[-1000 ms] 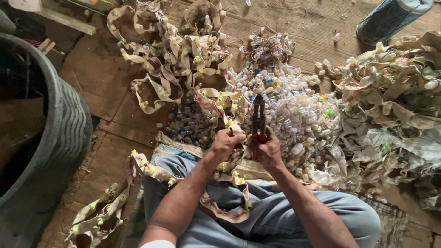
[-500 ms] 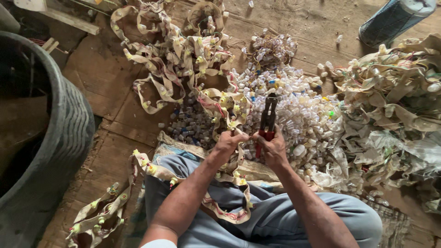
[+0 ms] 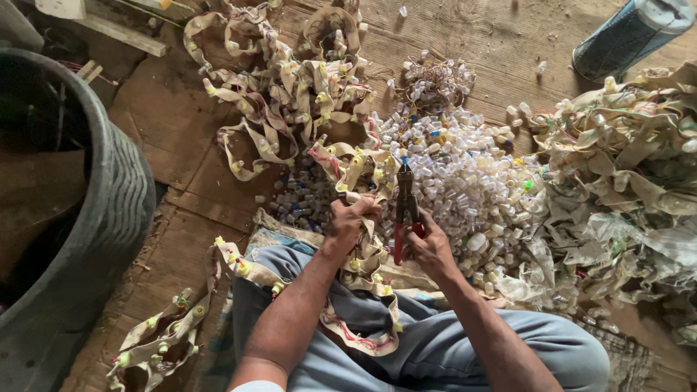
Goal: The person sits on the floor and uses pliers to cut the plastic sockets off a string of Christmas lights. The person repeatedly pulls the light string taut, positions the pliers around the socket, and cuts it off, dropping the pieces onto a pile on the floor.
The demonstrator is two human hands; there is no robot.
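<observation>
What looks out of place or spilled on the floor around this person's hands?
A few small clear caps lie scattered on the wooden floor, apart from the main pile of caps. The left hand grips a tangled strip; the right hand holds red-handled pliers. Nothing looks broken.

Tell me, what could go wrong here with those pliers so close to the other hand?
The pliers in the right hand point at the strip gripped by the left hand, so a slip might nip a finger. The strip trails across the lap and could snag or tug mid-cut. Small caps lie heaped just ahead, so a cut piece may well vanish among them.
</observation>
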